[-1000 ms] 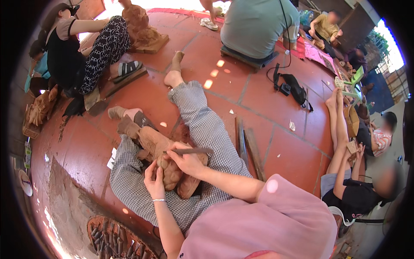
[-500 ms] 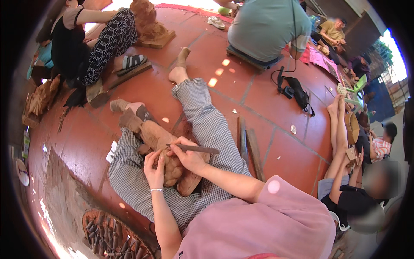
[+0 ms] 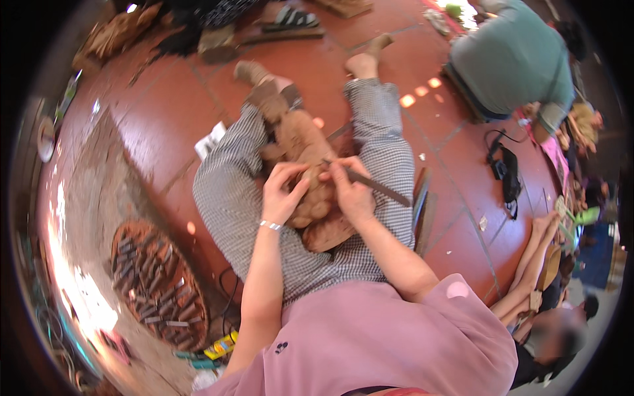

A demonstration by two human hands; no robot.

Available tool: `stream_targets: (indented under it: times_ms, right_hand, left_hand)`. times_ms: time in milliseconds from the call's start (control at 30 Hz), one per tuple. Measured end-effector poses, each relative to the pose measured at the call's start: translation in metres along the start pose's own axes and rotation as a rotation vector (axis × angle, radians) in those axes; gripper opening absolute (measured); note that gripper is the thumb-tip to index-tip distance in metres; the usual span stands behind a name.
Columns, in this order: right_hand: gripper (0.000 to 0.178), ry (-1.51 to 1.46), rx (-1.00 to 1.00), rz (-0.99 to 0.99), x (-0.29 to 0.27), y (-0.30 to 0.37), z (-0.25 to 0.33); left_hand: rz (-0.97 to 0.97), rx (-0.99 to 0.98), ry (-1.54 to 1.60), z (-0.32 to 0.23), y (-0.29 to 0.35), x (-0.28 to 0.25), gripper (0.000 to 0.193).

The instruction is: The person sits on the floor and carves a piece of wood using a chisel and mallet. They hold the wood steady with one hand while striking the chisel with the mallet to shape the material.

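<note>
A brown wood carving [image 3: 305, 135] with rounded, bumpy shapes at its near end lies between my legs, in my lap. My right hand [image 3: 355, 196] grips a long, dark carving chisel [image 3: 386, 189], whose wider end sticks out to the right. The chisel's other end reaches the carving's surface, near my left fingertips. My left hand [image 3: 284, 191] rests on the carving with thumb and fingers bent against it. What lies right under those fingertips is hidden.
On my left, a round reddish basket [image 3: 135, 226] holds several carving tools on a grey slab [image 3: 99, 178]. Wooden strips [image 3: 426, 214] lie beside my right leg. A black strapped bag [image 3: 508, 175] is farther right. Other people sit around, including one in a green shirt [image 3: 512, 59].
The view has swung leftward and down, so the tool basket shows more fully. Both hands stay at the carving, the chisel still in my right hand.
</note>
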State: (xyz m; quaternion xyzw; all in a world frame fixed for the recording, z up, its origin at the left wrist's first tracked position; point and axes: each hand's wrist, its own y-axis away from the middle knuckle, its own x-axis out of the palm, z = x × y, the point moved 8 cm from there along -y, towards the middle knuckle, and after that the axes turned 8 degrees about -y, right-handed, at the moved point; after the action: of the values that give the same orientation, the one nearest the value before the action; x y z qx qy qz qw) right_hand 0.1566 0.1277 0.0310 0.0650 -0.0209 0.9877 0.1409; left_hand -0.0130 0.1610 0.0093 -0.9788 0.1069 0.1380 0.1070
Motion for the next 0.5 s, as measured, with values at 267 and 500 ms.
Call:
stream_targets:
  times_ms: [267, 500]
  right_hand:
    - [0.009, -0.361, 0.262, -0.022, -0.009, -0.002, -0.012]
    - [0.012, 0.613, -0.372, 0.252, 0.039, 0.021, 0.044]
  left_hand:
    - [-0.117, -0.394, 0.214, 0.057, 0.005, -0.003, 0.027]
    - [-0.175, -0.401, 0.211, 0.074, 0.004, -0.003, 0.032]
